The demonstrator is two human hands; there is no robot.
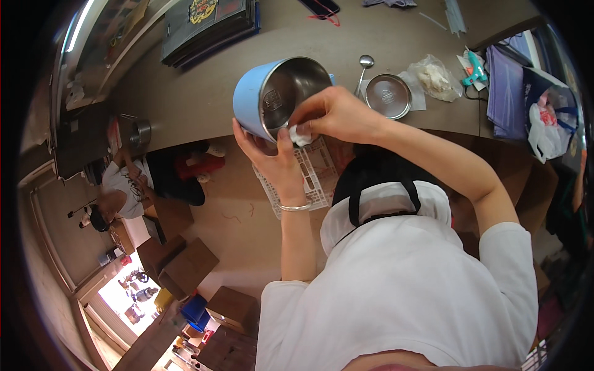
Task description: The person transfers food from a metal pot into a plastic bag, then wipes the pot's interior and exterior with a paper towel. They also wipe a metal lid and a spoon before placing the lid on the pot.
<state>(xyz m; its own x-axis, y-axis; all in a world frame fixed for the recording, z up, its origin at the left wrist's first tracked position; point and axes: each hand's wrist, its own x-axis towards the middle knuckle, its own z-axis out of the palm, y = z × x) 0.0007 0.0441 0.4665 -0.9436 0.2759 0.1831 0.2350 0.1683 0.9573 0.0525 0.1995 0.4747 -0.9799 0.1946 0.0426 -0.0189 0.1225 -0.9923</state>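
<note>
A light blue pot (249, 96) with a shiny metal inside is tilted on its side at the table's near edge, its mouth facing right and toward me. My left hand (276, 161) supports it from below, fingers on the blue outside and thumb up at the rim. A soft white wad (301, 136), perhaps cotton or tissue, is pinched in the fingers of my right hand (340, 114) at the pot's lower rim. My right fingertips partly cover the wad, and they lie close to my left thumb.
A spoon (365, 61), a round metal lid or dish (388, 102), a clear bag of white material (436, 77) and a teal glue gun (474, 69) lie right of the pot. Purple packages (504, 89) are farther right. Another person (129, 185) sits at left, near cardboard boxes (189, 266).
</note>
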